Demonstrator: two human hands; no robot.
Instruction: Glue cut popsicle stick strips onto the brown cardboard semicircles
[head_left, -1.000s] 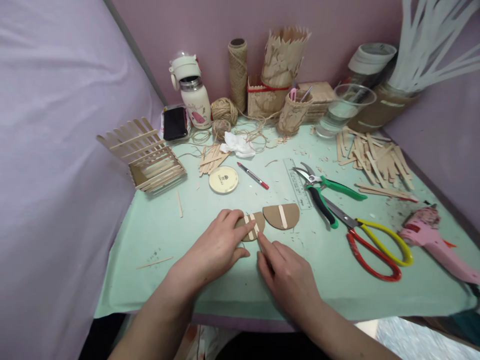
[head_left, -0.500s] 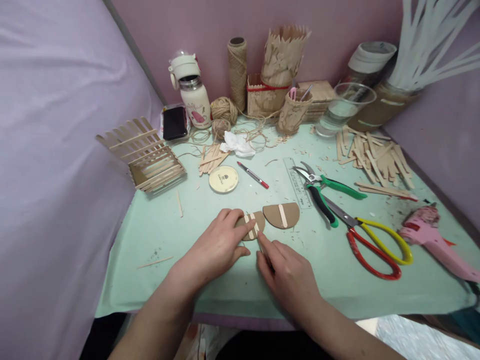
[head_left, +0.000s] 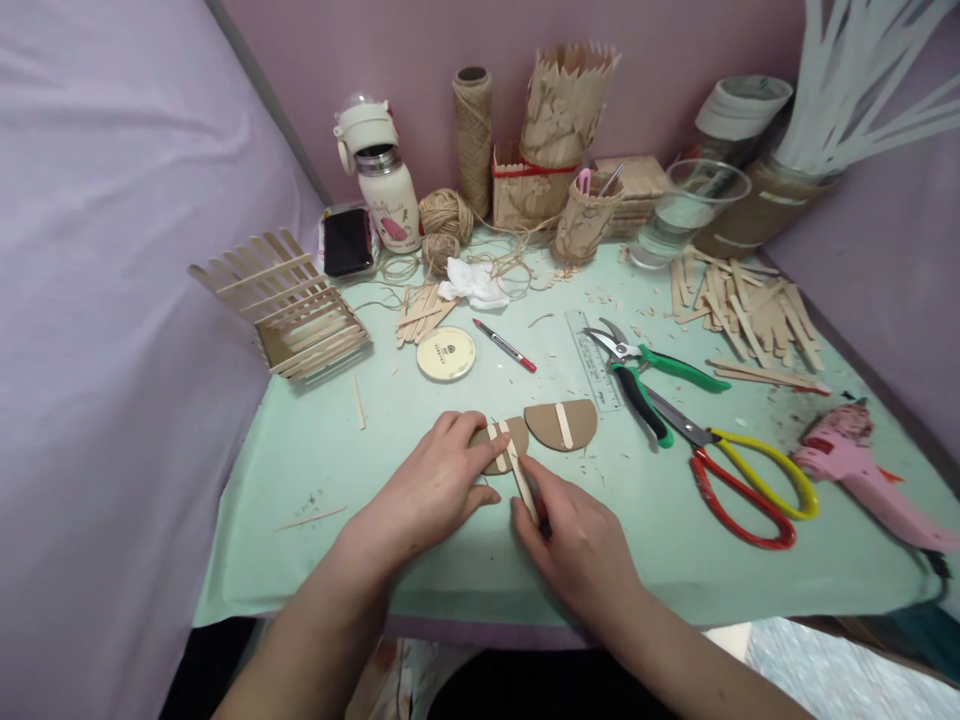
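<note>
My left hand [head_left: 442, 475] holds a brown cardboard half-disc [head_left: 517, 436] down on the table, fingers over its left side and the index fingertip by the sticks on it. Two short pieces of craft stick [head_left: 498, 446] lie across that half-disc. In my right hand [head_left: 574, 525], a longer wooden craft stick [head_left: 520, 484] is gripped between thumb and fingers, its upper end resting on the half-disc beside those pieces. A second cardboard half-disc [head_left: 544, 428], with one short stick across it, lies just to the right.
Right of the hands lie garden pruners [head_left: 630, 355], red-and-yellow scissors [head_left: 705, 440], a ruler [head_left: 592, 365] and a pink glue gun [head_left: 847, 455]. A round lid [head_left: 446, 354] and a pen [head_left: 504, 345] lie beyond. A stick basket [head_left: 300, 325] stands left, a water cup [head_left: 667, 230] at the back.
The stick in my right hand has swung into clearer view, its lower end now showing beside the fingers. My left hand stays on the half-disc. The view has shifted slightly.
</note>
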